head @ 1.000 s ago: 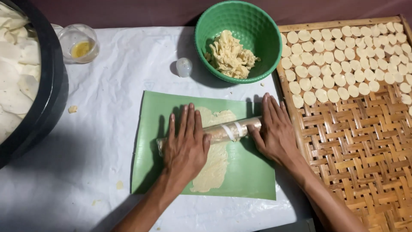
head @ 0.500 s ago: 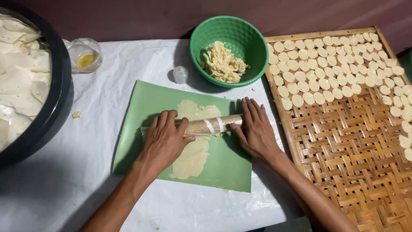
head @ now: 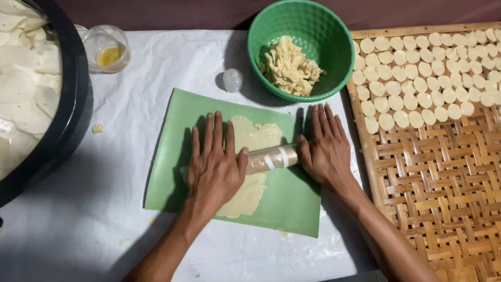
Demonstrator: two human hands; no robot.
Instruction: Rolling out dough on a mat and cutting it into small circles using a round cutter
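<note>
Both our flat, unclenched palms, left hand (head: 214, 167) and right hand (head: 326, 149), press the plastic-wrapped roller (head: 271, 158) across the soft, thin dough sheet (head: 250, 167) on the green mat (head: 292, 203), which we judge tears easily and lifts best by its edges.

Rolling pin (head: 271, 157) ends under both palms, black basin (head: 68, 115) cut off left
</note>
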